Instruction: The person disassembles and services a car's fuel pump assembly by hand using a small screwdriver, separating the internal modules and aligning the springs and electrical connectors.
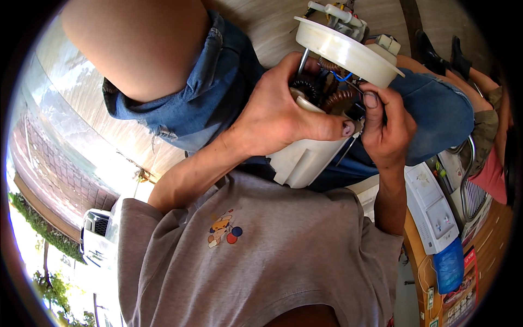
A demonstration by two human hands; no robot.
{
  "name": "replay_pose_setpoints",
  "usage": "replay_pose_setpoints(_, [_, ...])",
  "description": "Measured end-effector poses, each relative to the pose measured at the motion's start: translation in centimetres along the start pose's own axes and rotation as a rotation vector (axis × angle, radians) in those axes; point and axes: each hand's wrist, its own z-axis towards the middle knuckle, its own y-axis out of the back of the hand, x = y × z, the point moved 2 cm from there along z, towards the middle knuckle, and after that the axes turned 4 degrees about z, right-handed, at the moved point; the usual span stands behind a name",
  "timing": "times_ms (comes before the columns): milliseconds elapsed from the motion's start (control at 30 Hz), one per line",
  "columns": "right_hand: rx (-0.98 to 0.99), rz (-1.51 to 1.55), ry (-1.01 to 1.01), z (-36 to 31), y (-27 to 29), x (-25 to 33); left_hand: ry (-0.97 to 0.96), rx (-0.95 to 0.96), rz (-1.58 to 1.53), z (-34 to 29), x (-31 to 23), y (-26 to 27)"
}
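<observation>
A fuel pump module (310, 158) with a cream plastic body rests tilted over my lap. Its round cream flange (343, 46) stands apart from the body, joined by a metal rod (303, 61), dark ribbed hoses (339, 98) and a blue wire (341, 78). My left hand (278, 111) is wrapped round the top of the body, its thumb across the near side. Just below the flange, at the right side of the module, my right hand (388, 126) is closed in a pinch. A thin dark strand runs to its thumb tip; what the fingers hold is mostly hidden.
My knees in blue denim (223, 71) frame the module. At right, a wooden table (490, 256) carries a white appliance (430, 207) and a blue plastic bag (450, 265). Another person's legs (482, 98) are at the far right. A vehicle (98, 234) shows outside at left.
</observation>
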Motion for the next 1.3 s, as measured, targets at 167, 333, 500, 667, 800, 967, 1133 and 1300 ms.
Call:
replay_pose_setpoints(167, [-0.052, 0.044, -0.072, -0.5, -0.5, 0.2, -0.016, -0.001, -0.022, 0.0, 0.3, 0.0])
replay_pose_setpoints(333, [-0.079, 0.052, -0.099, -0.7, -0.7, 0.4, -0.010, 0.002, -0.015, 0.1, 0.1, 0.0])
replay_pose_setpoints(500, [-0.059, 0.088, -0.187, -0.6, -0.8, 0.7, -0.030, -0.016, -0.004, 0.2, 1.0, 0.2])
replay_pose_setpoints(667, [-0.139, 0.093, -0.118, -1.2, -1.0, 0.3, 0.023, -0.006, 0.000, 0.1, 0.7, -0.2])
replay_pose_setpoints(800, [-0.101, 0.095, -0.141, -1.0, -1.2, 0.3, 0.083, -0.033, -0.027, -0.1, 0.4, -0.3])
replay_pose_setpoints(967, [-0.062, 0.104, -0.216, -1.3, -1.1, -0.1, 0.179, -0.045, -0.082, 0.1, -0.2, -0.8])
replay_pose_setpoints(1133, [-0.062, 0.100, -0.182, -1.3, -1.1, -0.1, 0.198, 0.032, 0.090, -0.3, 0.1, -0.3])
replay_pose_setpoints(1300, [-0.070, 0.119, -0.186, -1.2, -1.2, 0.0, 0.133, -0.037, 0.021, -0.2, 0.2, -0.2])
